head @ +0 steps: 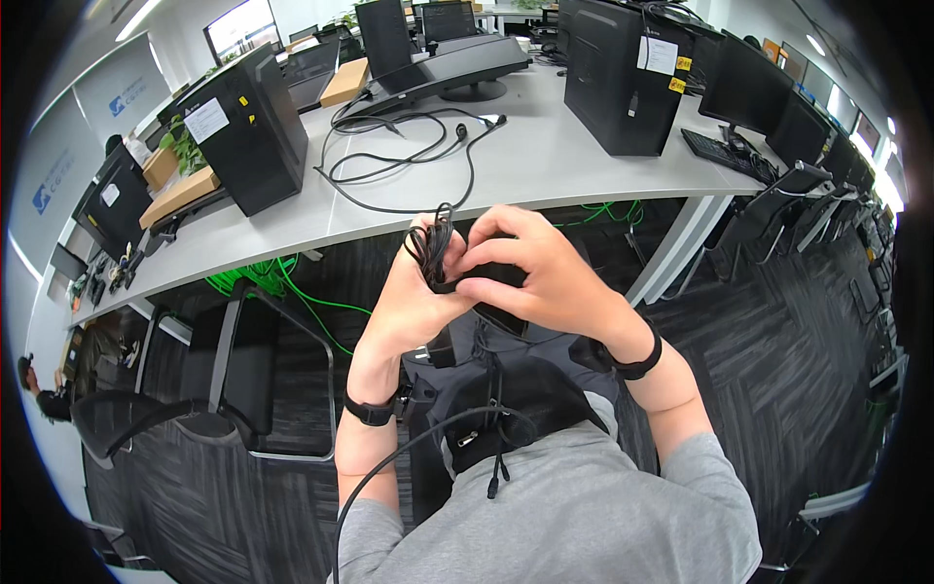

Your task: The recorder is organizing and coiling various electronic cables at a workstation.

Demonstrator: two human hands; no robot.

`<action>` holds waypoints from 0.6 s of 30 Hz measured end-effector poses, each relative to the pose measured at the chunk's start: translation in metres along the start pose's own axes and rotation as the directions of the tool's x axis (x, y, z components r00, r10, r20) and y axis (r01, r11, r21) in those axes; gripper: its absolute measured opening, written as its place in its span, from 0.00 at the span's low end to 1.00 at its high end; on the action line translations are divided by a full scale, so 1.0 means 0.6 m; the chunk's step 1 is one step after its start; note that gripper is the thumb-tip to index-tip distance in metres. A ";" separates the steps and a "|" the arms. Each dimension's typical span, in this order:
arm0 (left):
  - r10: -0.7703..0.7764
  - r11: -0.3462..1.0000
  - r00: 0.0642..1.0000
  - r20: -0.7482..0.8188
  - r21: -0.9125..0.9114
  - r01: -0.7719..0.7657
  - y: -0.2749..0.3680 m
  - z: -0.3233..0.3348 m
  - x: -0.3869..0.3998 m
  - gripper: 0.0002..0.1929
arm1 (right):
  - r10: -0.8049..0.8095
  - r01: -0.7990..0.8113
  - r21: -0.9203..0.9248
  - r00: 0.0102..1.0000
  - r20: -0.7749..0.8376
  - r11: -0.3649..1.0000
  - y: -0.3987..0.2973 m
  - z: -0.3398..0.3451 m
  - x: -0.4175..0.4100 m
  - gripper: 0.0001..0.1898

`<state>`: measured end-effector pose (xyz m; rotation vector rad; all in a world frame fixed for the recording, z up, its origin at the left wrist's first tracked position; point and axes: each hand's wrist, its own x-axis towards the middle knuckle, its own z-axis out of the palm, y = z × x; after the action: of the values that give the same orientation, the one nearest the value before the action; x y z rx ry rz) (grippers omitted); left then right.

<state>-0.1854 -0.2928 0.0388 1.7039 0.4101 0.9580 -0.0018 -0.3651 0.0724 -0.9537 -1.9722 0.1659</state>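
A coiled bundle of thin black cable [435,244] is gripped in my left hand [412,306], just off the table's front edge. My right hand [533,266] curves in from the other side, its fingertips at the bundle near my left palm. Whether those fingertips pinch part of the cable is hard to make out. Beyond my hands, a loose black power cable [408,159] lies in wide loops on the white table [536,171], with its plug ends [498,120] toward the middle.
Black computer towers stand left [252,139] and right [620,95] on the table. A monitor [445,69] is tipped over at the back, beside a cardboard box [344,82]. Green cables [252,281] hang under the table. A black chair [233,365] is at my left.
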 end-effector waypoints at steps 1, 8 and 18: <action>0.012 0.999 1.000 -0.022 0.046 -0.011 0.004 0.001 0.000 0.25 | -0.095 0.093 -0.137 0.995 -0.011 0.986 0.003 0.004 0.002 0.08; -0.035 0.999 0.999 -0.029 0.004 0.035 -0.001 0.008 -0.001 0.25 | 0.027 -0.027 0.006 0.995 0.097 1.000 0.008 0.028 -0.004 0.06; -0.014 0.993 0.999 -0.033 0.118 0.018 0.010 0.020 -0.006 0.15 | 0.311 -0.291 0.464 0.950 0.037 0.837 0.015 0.015 -0.006 0.06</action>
<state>-0.1797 -0.3051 0.0418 1.7912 0.5095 0.9661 -0.0028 -0.3587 0.0607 -0.9264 -1.6209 0.7603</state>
